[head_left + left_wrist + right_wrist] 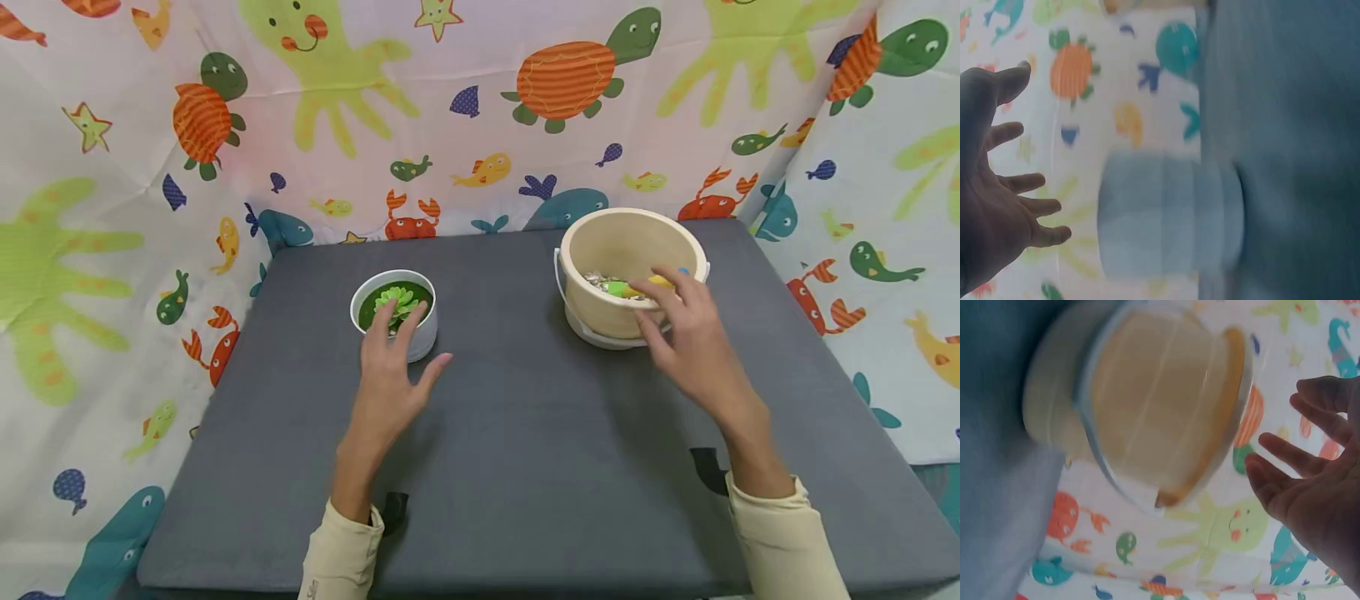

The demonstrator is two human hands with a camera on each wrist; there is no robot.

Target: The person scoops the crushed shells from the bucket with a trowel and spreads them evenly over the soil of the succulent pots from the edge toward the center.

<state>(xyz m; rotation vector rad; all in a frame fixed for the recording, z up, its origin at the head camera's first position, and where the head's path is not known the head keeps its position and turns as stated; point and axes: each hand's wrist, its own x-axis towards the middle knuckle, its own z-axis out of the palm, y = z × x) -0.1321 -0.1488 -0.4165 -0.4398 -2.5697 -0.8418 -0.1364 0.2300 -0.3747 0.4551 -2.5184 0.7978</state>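
Head view: both bare hands are extended over a dark grey padded table [510,450], their wrists covered by cream sleeves. By the left hand [388,387], which is held with fingers and thumb spread apart, a round white ribbed pot [427,333] is partly hidden; a bright green artificial succulent [403,296] is contained in it. By the right hand [697,346], whose fingers are likewise parted and lightly bent, the near right rim of a round cream plastic bucket [600,310] is overlapped. Inside the bucket, small green and yellow objects [617,289] are seen. In both wrist views, pot and bucket are separated from the adjacent fingers by a visible gap. Behind, white fabric printed with sea animals [450,67] is hung.
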